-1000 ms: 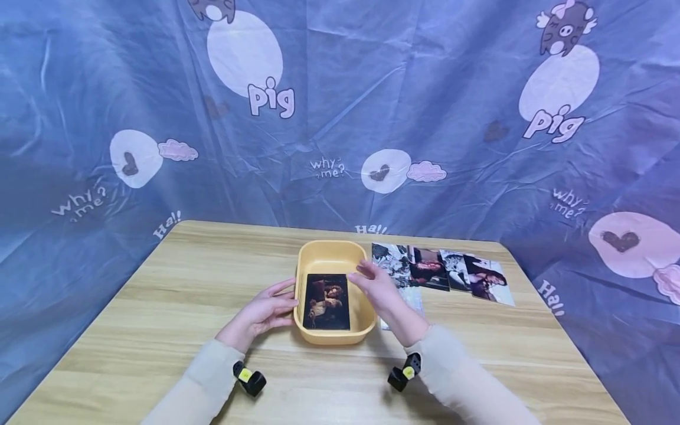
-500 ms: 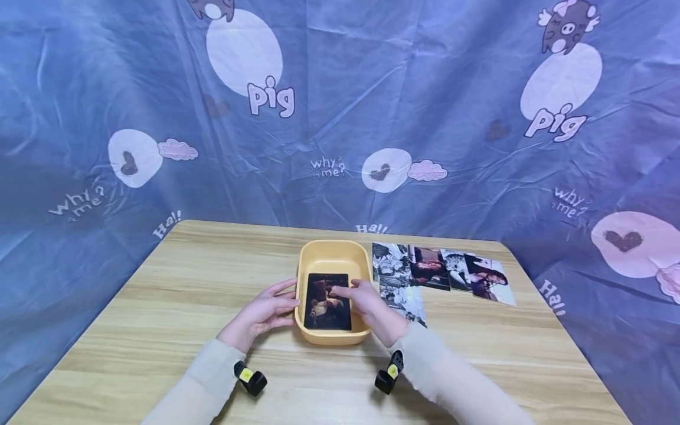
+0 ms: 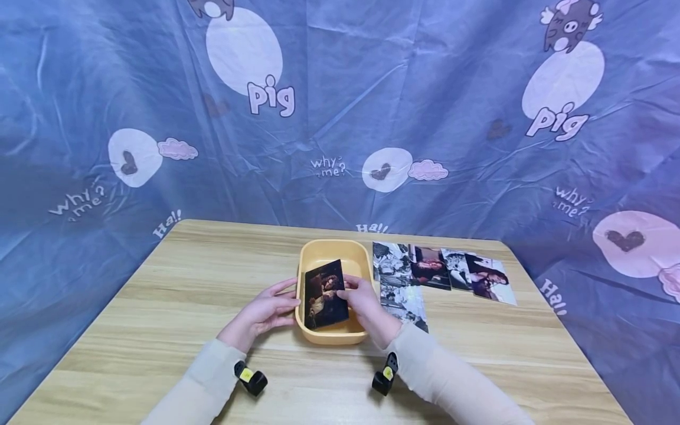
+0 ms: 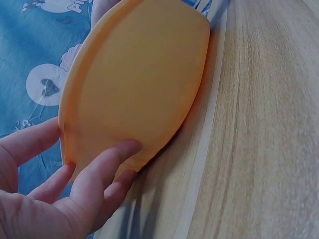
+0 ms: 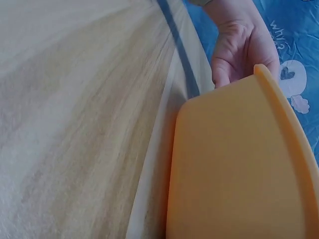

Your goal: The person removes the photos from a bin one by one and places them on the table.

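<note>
A yellow plastic tub [image 3: 332, 244] stands mid-table. Over it a dark photo card [image 3: 323, 295] tilts up, its right edge raised and pinched by my right hand [image 3: 347, 292]. My left hand [image 3: 287, 298] lies flat against the tub's left wall, fingers straight. In the left wrist view those fingers [image 4: 107, 167] touch the tub's outer wall [image 4: 144, 79]. The right wrist view shows the tub's other wall [image 5: 234, 169] with the left hand [image 5: 244, 50] beyond it; the right hand itself is out of that view.
A row of several photos [image 3: 443, 270] lies on the wooden table [image 3: 186, 295] right of the tub, with one more photo [image 3: 405, 298] nearer me. A blue printed cloth [image 3: 340, 118] hangs behind and beside the table.
My right hand came from above the tub's right rim down onto the card, took its right edge and lifted it, so the card now tilts. The left hand stayed put.
</note>
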`<state>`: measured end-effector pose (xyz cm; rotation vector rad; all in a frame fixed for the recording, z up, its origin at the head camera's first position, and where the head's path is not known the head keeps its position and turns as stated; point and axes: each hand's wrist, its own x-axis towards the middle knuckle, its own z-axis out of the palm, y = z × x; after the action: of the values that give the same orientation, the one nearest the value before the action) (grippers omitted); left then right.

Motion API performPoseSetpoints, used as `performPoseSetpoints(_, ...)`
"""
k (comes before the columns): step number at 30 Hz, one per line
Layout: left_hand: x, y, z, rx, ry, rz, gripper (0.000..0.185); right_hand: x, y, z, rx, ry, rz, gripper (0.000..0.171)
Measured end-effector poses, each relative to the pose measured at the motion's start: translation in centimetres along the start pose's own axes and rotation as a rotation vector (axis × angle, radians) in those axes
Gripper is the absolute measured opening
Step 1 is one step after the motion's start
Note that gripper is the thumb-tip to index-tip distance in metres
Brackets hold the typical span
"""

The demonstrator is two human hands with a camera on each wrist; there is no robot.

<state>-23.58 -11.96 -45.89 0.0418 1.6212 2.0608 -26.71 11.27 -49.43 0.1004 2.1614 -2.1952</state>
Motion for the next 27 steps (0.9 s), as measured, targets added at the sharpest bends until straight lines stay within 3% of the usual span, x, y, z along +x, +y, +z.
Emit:
performPoseSetpoints(2,0.0,0.0,0.0,-0.002,-0.005,0.001,0.072,1.0,1.4,-0.3,-0.005,0.01,-0.039,0.041)
performPoseSetpoints(5,0.0,0.1,-0.1,-0.007,-0.009,0.0,0.072,0.6,0.9,0.1,-0.016,0.041,-0.01,0.041)
performPoseSetpoints(9,0.0,0.2,-0.2,-0.015,-0.017,0.002,0.072,-2.7,-4.0,1.4,-0.027,0.083,0.066,0.042)
performPoseSetpoints(13,0.0,0.2,-0.2,-0.02,-0.027,0.003,0.071,-3.7,-5.8,1.6,-0.024,0.105,0.103,0.037)
performPoseSetpoints(20,0.0,0.3,-0.2,-0.025,-0.025,0.002,0.071,-3.5,-5.9,1.4,-0.042,0.137,0.121,0.02)
performPoseSetpoints(27,0.1,0.2,-0.3,-0.024,-0.008,-0.002,0.071,-2.4,-5.0,0.9,-0.01,0.149,0.11,0.022)
